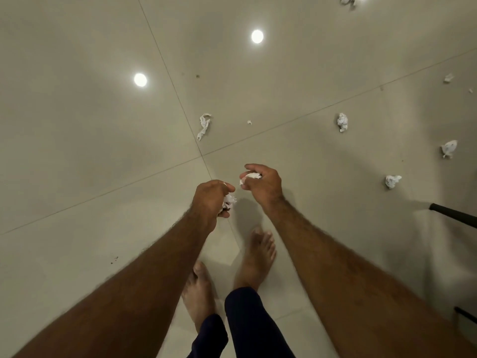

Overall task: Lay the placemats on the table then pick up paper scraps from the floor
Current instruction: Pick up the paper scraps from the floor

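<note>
I look down at a glossy beige tiled floor. My left hand (210, 198) grips a wad of crumpled white paper (228, 201) that sticks out under its fingers. My right hand (262, 183) holds another white paper scrap (251, 177) between thumb and curled fingers. Both hands hang close together above the floor, in front of my bare feet. Several white scraps lie on the floor: a twisted strip (204, 126) ahead, a tiny bit (249, 122), a ball (342, 121), and others to the right (449, 148), (392, 181), (448, 78). No placemats or table top are in view.
A black furniture leg (453, 215) juts in at the right edge, and a second dark bar (464, 313) shows lower right. More paper (347, 0) lies at the far top. Ceiling lights reflect as bright spots (140, 79) on the tiles.
</note>
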